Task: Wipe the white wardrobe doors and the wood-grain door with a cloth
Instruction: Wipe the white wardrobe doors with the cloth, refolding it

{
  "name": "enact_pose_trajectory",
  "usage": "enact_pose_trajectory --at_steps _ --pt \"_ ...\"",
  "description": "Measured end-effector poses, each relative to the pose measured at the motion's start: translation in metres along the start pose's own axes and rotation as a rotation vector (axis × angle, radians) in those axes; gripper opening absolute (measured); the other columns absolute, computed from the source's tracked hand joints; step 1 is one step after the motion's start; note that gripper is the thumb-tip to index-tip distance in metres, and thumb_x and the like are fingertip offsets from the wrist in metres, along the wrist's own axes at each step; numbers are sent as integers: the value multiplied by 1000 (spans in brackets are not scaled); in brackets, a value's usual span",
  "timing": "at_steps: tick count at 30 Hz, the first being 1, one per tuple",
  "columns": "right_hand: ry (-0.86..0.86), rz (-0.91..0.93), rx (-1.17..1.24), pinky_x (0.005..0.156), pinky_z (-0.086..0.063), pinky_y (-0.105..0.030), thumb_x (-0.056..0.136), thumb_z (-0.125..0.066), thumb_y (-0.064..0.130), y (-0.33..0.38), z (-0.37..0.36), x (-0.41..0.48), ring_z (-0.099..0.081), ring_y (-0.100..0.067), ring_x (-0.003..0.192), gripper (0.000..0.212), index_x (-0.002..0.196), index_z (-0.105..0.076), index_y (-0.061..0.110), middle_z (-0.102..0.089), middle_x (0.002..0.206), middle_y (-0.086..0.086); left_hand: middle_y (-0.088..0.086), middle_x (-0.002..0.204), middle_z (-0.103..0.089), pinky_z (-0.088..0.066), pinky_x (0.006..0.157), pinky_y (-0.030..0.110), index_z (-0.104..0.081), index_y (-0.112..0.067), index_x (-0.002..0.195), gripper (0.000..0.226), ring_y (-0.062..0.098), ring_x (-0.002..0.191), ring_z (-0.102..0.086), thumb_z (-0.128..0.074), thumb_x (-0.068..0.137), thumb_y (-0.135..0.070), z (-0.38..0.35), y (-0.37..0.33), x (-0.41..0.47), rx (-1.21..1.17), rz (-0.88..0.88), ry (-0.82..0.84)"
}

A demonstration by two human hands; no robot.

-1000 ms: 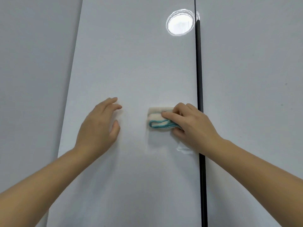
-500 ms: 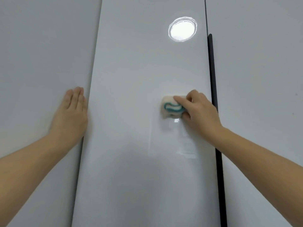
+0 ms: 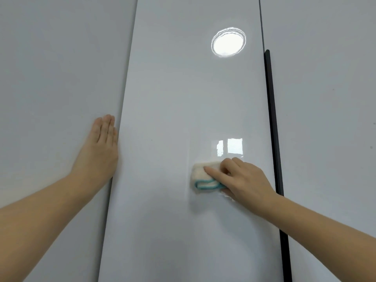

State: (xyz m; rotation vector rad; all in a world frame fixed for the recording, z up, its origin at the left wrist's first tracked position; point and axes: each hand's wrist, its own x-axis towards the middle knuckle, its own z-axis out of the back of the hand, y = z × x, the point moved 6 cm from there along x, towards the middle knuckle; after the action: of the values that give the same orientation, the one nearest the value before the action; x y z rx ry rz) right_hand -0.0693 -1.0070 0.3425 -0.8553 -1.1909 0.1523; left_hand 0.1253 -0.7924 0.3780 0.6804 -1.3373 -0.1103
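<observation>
1. The left forearm [image 3: 40,220] is reaching in from the lower left corner and the right forearm [image 3: 325,226] from the lower right, both bare and both stretching towards the wardrobe.
2. The left hand [image 3: 97,151] is lying flat with its fingers straight and together. Its palm is pressing on the left wardrobe door [image 3: 50,78], just beside the seam with the next panel.
3. The right hand [image 3: 242,180] is gripping the cloth [image 3: 201,176], with its fingers curling over the top and the index finger lying across it.
4. The cloth, a folded cream pad with a teal edge, is being held against the middle wardrobe door [image 3: 173,88], low on its right half.
5. The black handle strip [image 3: 272,129] is running vertically just right of the right hand, along the gap between the middle door and the right wardrobe door [image 3: 325,98].
6. A window reflection [image 3: 234,146] is shining on the glossy panel just above the cloth.
7. Farther up the same door, a round light reflection [image 3: 228,42] is glowing.
</observation>
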Motion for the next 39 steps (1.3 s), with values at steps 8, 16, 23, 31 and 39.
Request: enact_pose_trajectory --at_steps 8,16,23,31,39 --pt "-26 -547 -2 61 -34 -31 87 -53 20 -66 10 114 -44 -26 87 42 128 -50 27 -41 109 -7 44 148 3 0 117 60 2 22 141 59 54 141 -2 -7 96 -15 -3 1 1 3 19 10" --pt "76 -293 19 61 -41 -31 85 -50 27 -43 11 114 -55 -31 79 43 127 -54 33 -47 101 -5 43 149 3 1 116 59 2 21 142 60 53 142 -2 -6 96 -16 -4 0 0 2 23 5" --pt "121 146 48 38 -22 -22 65 -72 13 62 -26 57 -47 -23 58 46 110 -66 20 -49 87 -3 41 150 4 2 116 58 2 20 142 59 52 142 0 -9 99 -19 -3 1 0 -28 23 23" --pt "-40 -433 46 59 -42 -31 85 -56 14 -21 -11 164 -50 -29 80 31 115 -59 23 -40 100 -6 42 149 7 5 114 59 5 20 141 59 53 142 3 -10 100 -19 -4 0 1 -37 9 48" --pt "24 65 119 41 -33 -25 69 -56 23 56 -22 105 -54 -26 65 39 108 -65 25 -47 89 -2 39 152 5 4 114 58 6 20 142 59 50 143 1 -13 101 -19 -3 3 4 -35 5 75"
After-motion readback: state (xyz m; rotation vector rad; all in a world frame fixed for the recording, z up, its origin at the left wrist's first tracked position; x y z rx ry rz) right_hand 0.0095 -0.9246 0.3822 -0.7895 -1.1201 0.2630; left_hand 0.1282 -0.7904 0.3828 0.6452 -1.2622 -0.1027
